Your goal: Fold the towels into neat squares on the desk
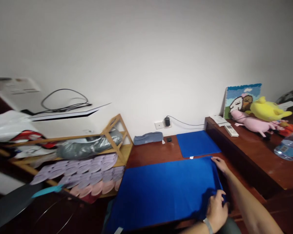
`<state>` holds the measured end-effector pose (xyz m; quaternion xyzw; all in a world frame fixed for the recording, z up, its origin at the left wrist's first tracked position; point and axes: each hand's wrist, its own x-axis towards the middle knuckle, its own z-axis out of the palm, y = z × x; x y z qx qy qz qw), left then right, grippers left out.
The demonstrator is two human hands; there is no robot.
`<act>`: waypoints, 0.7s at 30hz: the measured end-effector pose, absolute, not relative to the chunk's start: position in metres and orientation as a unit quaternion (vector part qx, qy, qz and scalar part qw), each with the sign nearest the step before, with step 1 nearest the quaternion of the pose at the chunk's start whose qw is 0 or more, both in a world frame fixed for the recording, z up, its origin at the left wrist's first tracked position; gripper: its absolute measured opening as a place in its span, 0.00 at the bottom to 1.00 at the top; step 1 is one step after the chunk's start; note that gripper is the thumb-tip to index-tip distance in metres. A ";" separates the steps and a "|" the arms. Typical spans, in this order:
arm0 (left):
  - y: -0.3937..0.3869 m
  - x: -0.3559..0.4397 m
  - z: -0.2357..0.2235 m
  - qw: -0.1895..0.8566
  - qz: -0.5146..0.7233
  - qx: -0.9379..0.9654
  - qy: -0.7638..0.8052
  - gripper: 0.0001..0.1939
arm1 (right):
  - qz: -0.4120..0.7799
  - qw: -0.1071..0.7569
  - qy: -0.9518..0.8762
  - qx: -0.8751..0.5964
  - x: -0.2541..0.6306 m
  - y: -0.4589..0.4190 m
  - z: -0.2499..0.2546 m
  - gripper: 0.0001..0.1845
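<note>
A large blue cloth (161, 191) lies spread over the reddish-brown wooden surface, its left end hanging down past the edge. My right hand (220, 164) has its fingers closed on the cloth's far right corner. Lower down the same right side, my left hand (217, 208), with a grey band at the wrist, is closed on the cloth's edge. That edge looks slightly lifted and creased between the hands. Just behind lies a second blue cloth (197, 143), folded into a flat rectangle with a small white tag at its front.
A rolled grey-blue cloth (148, 138) lies by the wall, below a plugged-in black adapter (167, 121). On the left, a wooden rack (122, 152) carries lilac and pink slippers (95, 165). The raised right surface holds a remote (231, 130), plush toys (252, 124) and a plastic bottle (289, 149).
</note>
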<state>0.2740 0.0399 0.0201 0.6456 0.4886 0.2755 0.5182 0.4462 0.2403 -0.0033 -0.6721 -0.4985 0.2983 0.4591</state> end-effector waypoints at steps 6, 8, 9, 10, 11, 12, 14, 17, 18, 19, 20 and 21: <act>0.026 0.162 0.064 0.510 0.374 0.566 0.529 0.23 | 0.345 0.429 -0.570 -0.610 0.363 0.254 0.055 0.19; 0.015 0.110 0.085 0.531 0.413 0.529 0.517 0.26 | 0.361 0.398 -0.623 -0.568 0.312 0.263 0.076 0.20; 0.007 0.082 0.094 0.536 0.433 0.511 0.514 0.28 | 0.367 0.379 -0.652 -0.545 0.282 0.268 0.086 0.20; -0.003 0.053 0.103 0.535 0.450 0.498 0.512 0.30 | 0.371 0.357 -0.681 -0.521 0.249 0.272 0.095 0.20; -0.013 0.023 0.110 0.529 0.464 0.488 0.516 0.31 | 0.373 0.334 -0.709 -0.497 0.214 0.275 0.103 0.20; -0.024 -0.007 0.116 0.516 0.477 0.477 0.529 0.31 | 0.374 0.309 -0.737 -0.471 0.177 0.276 0.110 0.19; -0.045 -0.065 0.118 0.484 0.492 0.451 0.566 0.31 | 0.370 0.256 -0.788 -0.420 0.100 0.274 0.118 0.17; -0.072 -0.138 0.098 0.425 0.485 0.423 0.637 0.29 | 0.342 0.178 -0.849 -0.362 -0.011 0.258 0.115 0.15; -0.079 -0.156 0.086 0.392 0.474 0.423 0.665 0.28 | 0.327 0.155 -0.864 -0.351 -0.042 0.250 0.110 0.14; -0.086 -0.172 0.073 0.352 0.458 0.427 0.696 0.27 | 0.309 0.134 -0.876 -0.344 -0.069 0.242 0.104 0.13; -0.092 -0.185 0.059 0.306 0.439 0.434 0.725 0.25 | 0.290 0.116 -0.886 -0.342 -0.091 0.234 0.096 0.11; -0.096 -0.194 0.046 0.259 0.418 0.442 0.750 0.23 | 0.271 0.099 -0.894 -0.342 -0.108 0.226 0.088 0.11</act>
